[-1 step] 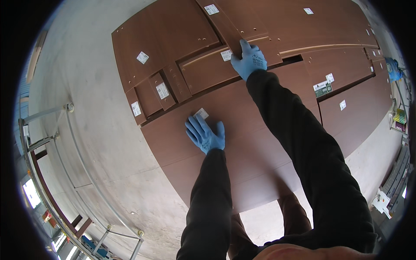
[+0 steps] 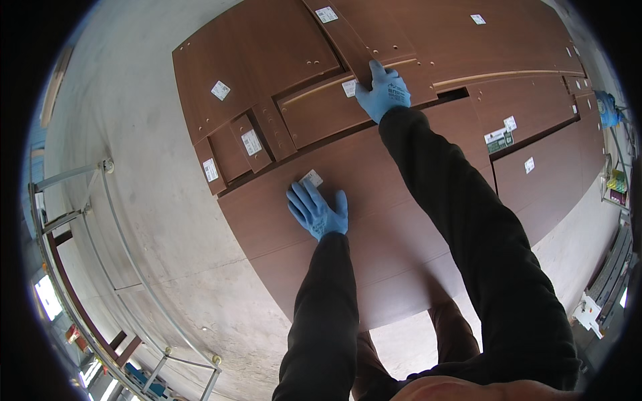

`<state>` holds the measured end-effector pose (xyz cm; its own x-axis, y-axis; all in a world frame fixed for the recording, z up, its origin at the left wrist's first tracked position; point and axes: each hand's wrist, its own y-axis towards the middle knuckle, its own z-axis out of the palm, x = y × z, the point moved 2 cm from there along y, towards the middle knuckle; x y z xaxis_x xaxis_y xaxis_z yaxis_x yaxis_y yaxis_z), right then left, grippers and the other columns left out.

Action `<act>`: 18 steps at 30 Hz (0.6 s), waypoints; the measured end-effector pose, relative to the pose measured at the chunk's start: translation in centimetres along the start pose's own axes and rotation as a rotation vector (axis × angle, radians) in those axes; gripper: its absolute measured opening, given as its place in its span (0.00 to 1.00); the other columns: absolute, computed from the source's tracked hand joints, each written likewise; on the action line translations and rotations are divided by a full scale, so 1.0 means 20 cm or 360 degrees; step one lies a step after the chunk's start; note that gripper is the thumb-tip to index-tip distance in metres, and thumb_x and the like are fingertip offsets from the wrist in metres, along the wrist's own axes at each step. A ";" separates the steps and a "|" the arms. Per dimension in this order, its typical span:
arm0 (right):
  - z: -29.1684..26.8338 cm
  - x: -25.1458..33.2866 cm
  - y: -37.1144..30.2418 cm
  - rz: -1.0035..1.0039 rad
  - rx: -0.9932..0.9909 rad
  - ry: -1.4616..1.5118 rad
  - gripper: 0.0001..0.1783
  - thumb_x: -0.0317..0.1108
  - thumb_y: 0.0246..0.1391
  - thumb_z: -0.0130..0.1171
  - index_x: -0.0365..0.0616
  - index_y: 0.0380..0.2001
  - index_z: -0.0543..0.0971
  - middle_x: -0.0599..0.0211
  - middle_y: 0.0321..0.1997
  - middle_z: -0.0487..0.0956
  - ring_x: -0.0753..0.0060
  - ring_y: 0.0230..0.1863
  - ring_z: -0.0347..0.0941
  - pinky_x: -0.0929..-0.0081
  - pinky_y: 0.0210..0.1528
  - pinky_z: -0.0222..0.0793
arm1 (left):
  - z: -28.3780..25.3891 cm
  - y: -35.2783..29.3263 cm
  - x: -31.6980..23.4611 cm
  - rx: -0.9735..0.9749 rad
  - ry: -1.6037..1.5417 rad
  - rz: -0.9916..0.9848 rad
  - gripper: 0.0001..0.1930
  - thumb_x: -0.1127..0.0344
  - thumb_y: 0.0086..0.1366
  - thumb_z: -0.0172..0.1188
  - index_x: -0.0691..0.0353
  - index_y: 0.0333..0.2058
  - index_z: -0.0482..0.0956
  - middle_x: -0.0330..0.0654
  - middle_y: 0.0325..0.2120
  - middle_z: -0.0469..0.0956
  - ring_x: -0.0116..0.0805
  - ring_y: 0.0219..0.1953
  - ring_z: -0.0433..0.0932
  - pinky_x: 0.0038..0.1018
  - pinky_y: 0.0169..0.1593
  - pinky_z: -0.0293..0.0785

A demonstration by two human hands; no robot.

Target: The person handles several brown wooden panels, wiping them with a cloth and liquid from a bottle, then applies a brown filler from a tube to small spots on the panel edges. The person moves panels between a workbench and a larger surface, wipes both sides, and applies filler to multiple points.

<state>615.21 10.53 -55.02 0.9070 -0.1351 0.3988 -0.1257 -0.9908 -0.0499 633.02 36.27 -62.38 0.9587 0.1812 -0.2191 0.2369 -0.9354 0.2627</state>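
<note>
My left hand (image 2: pixel 314 212), in a blue glove, lies open with spread fingers on a large brown panel (image 2: pixel 414 180), its fingertips beside a white label. Farther forward, my right hand (image 2: pixel 384 92), also gloved in blue, is closed around the near end of a narrow brown board (image 2: pixel 344 37). That board stretches away toward the top edge of the view. Beneath the right hand is a brown panel with a light strip along its edge (image 2: pixel 321 110). The right hand's grip is partly hidden by its own back.
Several brown panels with labels and drilled holes form a broad layer, including a large left panel (image 2: pixel 247 50) and a small labelled piece (image 2: pixel 251 140). Dark gaps separate some. A metal-framed cart (image 2: pixel 127 247) stands left on the concrete floor (image 2: pixel 154 167). Metal equipment (image 2: pixel 605 274) is at right.
</note>
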 end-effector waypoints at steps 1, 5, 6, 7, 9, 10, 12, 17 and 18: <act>0.03 0.02 0.06 0.0007 0.0039 0.0005 0.32 0.53 0.60 0.62 0.48 0.61 0.69 0.43 0.54 0.76 0.41 0.55 0.77 0.47 0.54 0.78 | 0.00 0.02 0.00 -0.0004 -0.0029 0.0003 0.47 0.43 0.63 0.66 0.68 0.71 0.60 0.65 0.72 0.59 0.71 0.73 0.57 0.62 0.73 0.54; 0.09 0.07 0.22 -0.0007 0.0054 -0.0043 0.30 0.52 0.60 0.63 0.48 0.58 0.69 0.45 0.53 0.77 0.43 0.54 0.78 0.48 0.54 0.78 | -0.01 0.04 0.00 0.0140 0.0013 -0.0079 0.48 0.43 0.63 0.66 0.66 0.72 0.58 0.65 0.71 0.59 0.72 0.72 0.59 0.63 0.72 0.56; 0.09 0.08 0.24 -0.0010 0.0056 -0.0072 0.29 0.52 0.60 0.63 0.48 0.57 0.69 0.46 0.53 0.77 0.44 0.54 0.79 0.48 0.54 0.78 | -0.01 0.04 0.00 0.0151 0.0034 -0.0074 0.49 0.42 0.63 0.66 0.65 0.73 0.56 0.66 0.71 0.59 0.73 0.71 0.60 0.64 0.71 0.57; 0.10 0.09 0.25 -0.0010 0.0057 -0.0102 0.29 0.52 0.60 0.63 0.48 0.57 0.69 0.46 0.53 0.77 0.45 0.54 0.79 0.48 0.54 0.78 | -0.01 0.04 0.00 0.0170 0.0057 -0.0073 0.50 0.41 0.63 0.65 0.64 0.73 0.53 0.66 0.71 0.60 0.74 0.70 0.61 0.64 0.70 0.59; 0.12 0.09 0.26 0.0009 0.0090 -0.0124 0.30 0.53 0.60 0.64 0.48 0.58 0.69 0.47 0.54 0.77 0.45 0.54 0.79 0.49 0.54 0.78 | 0.00 0.04 0.00 0.0131 -0.0001 -0.0053 0.49 0.43 0.63 0.66 0.65 0.73 0.55 0.66 0.71 0.59 0.73 0.71 0.59 0.64 0.70 0.57; 0.12 0.09 0.27 0.0029 0.0097 -0.0142 0.30 0.53 0.60 0.64 0.49 0.58 0.69 0.47 0.54 0.77 0.46 0.55 0.79 0.49 0.54 0.78 | 0.00 0.04 0.00 0.0115 -0.0027 -0.0042 0.49 0.44 0.62 0.66 0.65 0.73 0.56 0.66 0.71 0.59 0.73 0.71 0.58 0.64 0.70 0.57; 0.14 0.09 0.27 0.0014 0.0116 -0.0097 0.31 0.53 0.60 0.64 0.49 0.59 0.69 0.48 0.54 0.77 0.46 0.56 0.78 0.50 0.55 0.78 | 0.00 0.04 0.00 0.0116 -0.0013 -0.0036 0.49 0.42 0.64 0.65 0.65 0.73 0.54 0.67 0.71 0.59 0.74 0.71 0.60 0.65 0.70 0.58; 0.20 0.08 0.25 0.0074 0.0044 0.0028 0.36 0.52 0.59 0.66 0.52 0.67 0.69 0.51 0.59 0.77 0.44 0.58 0.77 0.50 0.58 0.76 | 0.00 0.05 0.01 0.0134 -0.0025 -0.0040 0.49 0.42 0.64 0.65 0.64 0.74 0.53 0.67 0.72 0.58 0.75 0.71 0.59 0.66 0.70 0.58; 0.22 0.08 0.25 0.0077 0.0066 0.0041 0.36 0.52 0.59 0.66 0.52 0.67 0.70 0.51 0.58 0.78 0.44 0.58 0.77 0.50 0.58 0.76 | 0.00 0.04 0.01 0.0140 -0.0030 -0.0041 0.50 0.42 0.64 0.65 0.64 0.74 0.53 0.67 0.72 0.58 0.75 0.71 0.59 0.65 0.70 0.58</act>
<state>617.76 5.40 -58.59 0.8896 -0.1831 0.4183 -0.1518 -0.9826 -0.1072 633.39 35.49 -62.13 0.9491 0.2006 -0.2429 0.2460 -0.9536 0.1736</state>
